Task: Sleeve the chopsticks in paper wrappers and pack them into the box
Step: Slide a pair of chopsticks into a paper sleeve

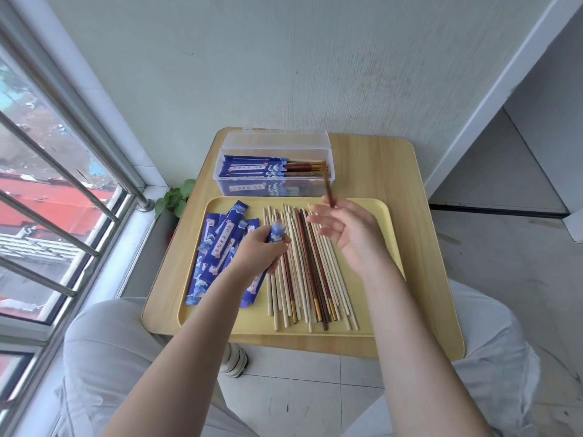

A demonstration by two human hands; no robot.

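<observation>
A small wooden table [372,171] with rounded corners stands against a pale grey textured wall [284,67]. To the left, a window [47,190] with metal bars [63,171] lets in daylight over red rooftops. A green plant [176,198] sits by the sill. Grey floor tiles [303,389] lie below.

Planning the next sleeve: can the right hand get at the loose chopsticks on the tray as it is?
Probably yes: the right hand hovers directly above the loose chopsticks, nothing between, though it already pinches a dark chopstick.
</observation>
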